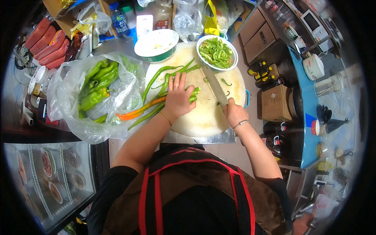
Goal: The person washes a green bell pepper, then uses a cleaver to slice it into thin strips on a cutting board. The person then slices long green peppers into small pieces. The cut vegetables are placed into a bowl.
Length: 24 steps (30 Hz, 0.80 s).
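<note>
A round cutting board (205,117) lies before me. My left hand (179,97) rests with spread fingers on a bunch of long chili peppers, mostly green with an orange-red one (132,114), their trimmed ends pointing right. More long green chilies (157,77) lie beyond it on the board. In my right hand (235,114) is the handle of a broad kitchen knife (216,88), its blade slanting up and left, with cut stem ends beside it. A white bowl of sliced green peppers (216,54) stands at the board's far right edge.
An open plastic bag of green peppers (123,102) sits left of the board. A white and green tub (157,53) with a few scraps stands at the far left edge of the board. Behind are a blue-capped bottle (119,22) and plastic bags. A cardboard box (275,103) stands at right.
</note>
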{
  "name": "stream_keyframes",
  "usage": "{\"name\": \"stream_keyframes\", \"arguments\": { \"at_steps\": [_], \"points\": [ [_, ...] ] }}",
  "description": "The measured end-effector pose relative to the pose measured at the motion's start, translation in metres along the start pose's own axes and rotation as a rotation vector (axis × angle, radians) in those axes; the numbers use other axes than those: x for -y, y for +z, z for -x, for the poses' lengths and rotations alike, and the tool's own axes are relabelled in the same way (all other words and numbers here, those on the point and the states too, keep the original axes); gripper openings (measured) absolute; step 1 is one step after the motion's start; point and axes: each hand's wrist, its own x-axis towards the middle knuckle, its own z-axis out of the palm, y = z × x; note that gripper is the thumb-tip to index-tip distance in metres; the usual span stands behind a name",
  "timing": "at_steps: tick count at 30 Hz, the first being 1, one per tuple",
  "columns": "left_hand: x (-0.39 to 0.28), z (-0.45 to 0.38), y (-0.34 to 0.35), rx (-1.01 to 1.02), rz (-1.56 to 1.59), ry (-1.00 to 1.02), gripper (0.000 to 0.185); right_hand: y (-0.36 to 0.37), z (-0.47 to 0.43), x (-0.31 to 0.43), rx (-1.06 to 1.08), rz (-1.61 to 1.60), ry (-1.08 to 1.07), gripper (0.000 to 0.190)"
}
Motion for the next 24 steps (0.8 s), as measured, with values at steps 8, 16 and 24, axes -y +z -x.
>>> {"name": "stream_keyframes", "arguments": {
  "at_steps": [8,16,24],
  "points": [
    [0.018,-0.020,0.015,0.012,0.013,0.033,0.048,-0.014,0.016,-0.004,-0.071,-0.009,0.006,0.020],
    [0.010,-0.002,-0.007,0.160,0.119,0.217,0.046,-0.012,0.035,-0.029,-0.135,-0.221,-0.051,0.017],
    [-0.010,-0.001,-0.016,0.070,0.128,0.151,0.053,-0.014,0.051,-0.030,-0.154,-0.365,-0.014,0.016]
  ]
}}
